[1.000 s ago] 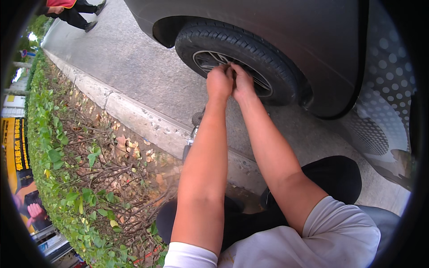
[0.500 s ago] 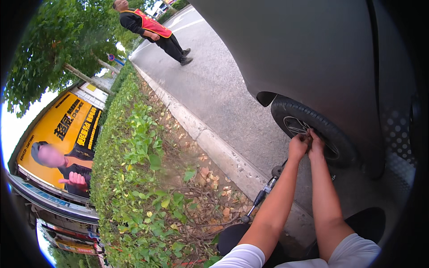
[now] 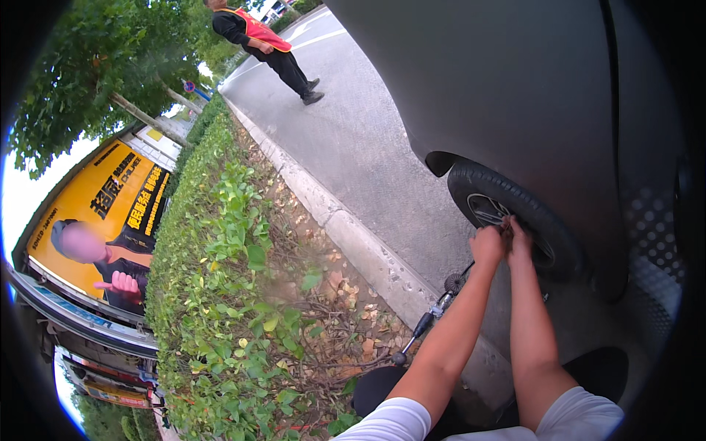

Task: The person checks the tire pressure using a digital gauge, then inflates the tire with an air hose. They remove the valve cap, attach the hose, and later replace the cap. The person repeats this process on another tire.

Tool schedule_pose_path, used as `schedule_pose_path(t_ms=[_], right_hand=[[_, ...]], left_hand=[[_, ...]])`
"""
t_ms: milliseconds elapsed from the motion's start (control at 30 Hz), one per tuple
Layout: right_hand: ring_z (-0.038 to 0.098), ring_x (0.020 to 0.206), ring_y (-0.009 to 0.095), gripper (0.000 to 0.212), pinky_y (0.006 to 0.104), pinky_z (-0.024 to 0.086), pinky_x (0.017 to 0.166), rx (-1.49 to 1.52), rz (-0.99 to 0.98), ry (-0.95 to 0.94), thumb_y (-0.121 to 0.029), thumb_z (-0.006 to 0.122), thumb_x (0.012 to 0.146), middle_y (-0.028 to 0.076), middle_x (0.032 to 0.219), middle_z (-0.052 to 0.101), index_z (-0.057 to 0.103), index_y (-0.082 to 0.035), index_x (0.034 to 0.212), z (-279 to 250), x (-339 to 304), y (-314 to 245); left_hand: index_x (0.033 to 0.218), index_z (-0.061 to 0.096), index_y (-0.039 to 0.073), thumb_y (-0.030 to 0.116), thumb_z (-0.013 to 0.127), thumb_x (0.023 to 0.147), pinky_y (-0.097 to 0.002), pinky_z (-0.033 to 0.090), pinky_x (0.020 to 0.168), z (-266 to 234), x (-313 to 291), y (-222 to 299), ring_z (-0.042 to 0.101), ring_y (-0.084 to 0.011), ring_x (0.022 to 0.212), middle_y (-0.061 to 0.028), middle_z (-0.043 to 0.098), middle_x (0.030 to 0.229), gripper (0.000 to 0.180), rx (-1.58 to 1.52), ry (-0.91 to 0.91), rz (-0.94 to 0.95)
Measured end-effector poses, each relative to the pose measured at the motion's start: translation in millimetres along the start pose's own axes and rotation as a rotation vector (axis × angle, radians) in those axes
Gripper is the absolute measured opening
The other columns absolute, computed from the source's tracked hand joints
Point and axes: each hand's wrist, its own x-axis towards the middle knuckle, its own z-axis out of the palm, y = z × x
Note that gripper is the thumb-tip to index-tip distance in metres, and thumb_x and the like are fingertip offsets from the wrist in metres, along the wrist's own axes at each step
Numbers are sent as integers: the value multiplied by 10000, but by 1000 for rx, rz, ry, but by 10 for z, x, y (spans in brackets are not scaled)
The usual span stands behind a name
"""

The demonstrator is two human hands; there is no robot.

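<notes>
Outdoors, roadside, daylight: grey road (image 3: 368, 140) w/ a pale kerb (image 3: 340, 226) along it.

L grip (image 3: 488, 247) and R grip (image 3: 519, 239) are up close together at the wheel (image 3: 485, 209), fingers bent in toward its spokes, approx. mid-wheel. L hand shows mostly its back, so can't tell if it's closed on anything; same for R, fingertips too small & partly hidden. Something small could be between them, n/a from this view.

Wheel sits in the arch of a dark car (image 3: 500, 88), tyre (image 3: 523, 200) on, rim partly behind the hands. Progress: work at the wheel looks under way, not finished, judging by both hands being on it. Nothing visibly taken off; what's done vs. left at the spokes can't be read, as hands cover the spot.

Just L of the left forearm: a silver-and-black tool (image 3: 428, 319) w/ a knobbed end, lying across the kerb edge, not in either hand; exact kind unclear. Dotted panel (image 3: 654, 220) at far R, beyond the car's edge.

Further out: dry leaves (image 3: 346, 288) & twigs inside the kerb, then a green hedge (image 3: 220, 228). Up the road, a person in a red apron (image 3: 266, 35) stands well apart. Far L: orange billboard (image 3: 77, 213), trees (image 3: 73, 88) above, plus a small round road sign (image 3: 190, 87).
</notes>
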Motion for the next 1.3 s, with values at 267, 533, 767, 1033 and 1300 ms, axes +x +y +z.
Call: schedule_pose_path(t_ms=[267, 533, 767, 1033, 1300], right_hand=[[608, 782, 121, 115, 236, 499, 707, 131, 13, -15, -120, 653, 885, 46, 915, 663, 643, -53, 978, -16, 69, 45], [621, 863, 162, 126, 274, 523, 796, 122, -49, 3, -125, 625, 912, 63, 967, 656, 630, -49, 1013, -110, 204, 121], [622, 906, 173, 158, 283, 511, 829, 9, 53, -85, -149, 614, 922, 84, 997, 655, 621, -40, 1035, -42, 21, -44], [616, 950, 183, 188, 329, 479, 885, -42, 59, -179, -156, 602, 926, 96, 1046, 652, 599, -36, 1070, 16, -88, -102], [596, 800, 105, 158, 306, 467, 689, -137, 141, -50, -240, 681, 876, -12, 929, 672, 633, -151, 997, 112, -199, -171]], left_hand=[[929, 714, 97, 285, 592, 846, -477, 509, 744, 50, -38, -66, 634, -352, 899, -172, 658, 937, 239, -113, 157, 82], [792, 613, 36, 230, 540, 873, -495, 519, 695, 244, -212, -110, 633, -379, 806, -167, 647, 817, 223, -68, 205, 91], [795, 607, 7, 276, 520, 935, -436, 480, 588, 430, -25, -281, 626, -335, 645, -168, 643, 701, 315, -502, 189, 67], [764, 654, 47, 271, 609, 869, -309, 242, 350, 193, 236, -320, 376, -135, 357, -35, 510, 545, 252, -1035, -473, -386], [908, 656, -9, 333, 666, 828, -399, 504, 619, 26, 210, -435, 640, -281, 678, -144, 664, 745, 351, -772, -386, -120]])
